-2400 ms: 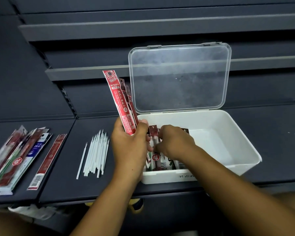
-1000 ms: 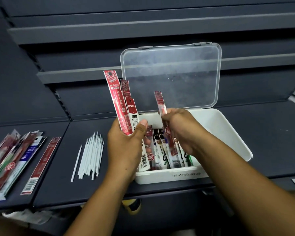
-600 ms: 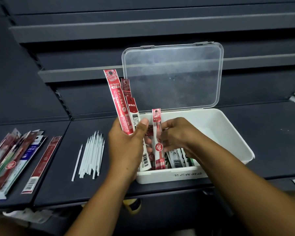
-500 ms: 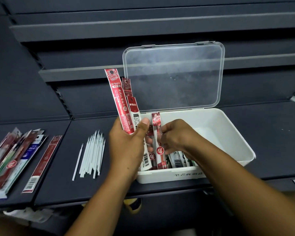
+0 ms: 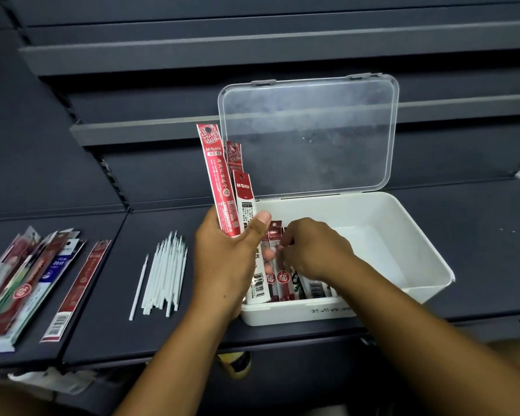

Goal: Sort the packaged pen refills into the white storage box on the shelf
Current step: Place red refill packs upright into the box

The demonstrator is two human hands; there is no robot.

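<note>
**A:** Where are the refills and the hands?

**B:** A white plastic storage box (image 5: pixel 288 313) sits on the dark grey shelf (image 5: pixel 102 325) at four o'clock from centre. Its clear hinged lid (image 5: pixel 309 136) stands upright at twelve. A row of red and white refill packets (image 5: pixel 282 280) stands in the box's near-left corner. The left hand (image 5: pixel 225 259) grips a fan of long red packets (image 5: pixel 219 187), with the thumb pressed across the front and the fingers curled behind. The right hand (image 5: pixel 315 250) curls its fingers onto the top of one red packet (image 5: pixel 275 235) in the row. I cannot tell whether it is pinching or only pressing.

**A:** What might go wrong?

**B:** The row will probably topple rightward once released, because nothing props it up. The tall fan could also knock the lid.

**A:** Anything else nearby?

**B:** Loose white refill tubes (image 5: pixel 162 274) lie at nine o'clock of the left hand. A pile of mixed packets (image 5: pixel 27 283) waits unsorted at the far left. The left hand itself crowds the box's left wall.
</note>
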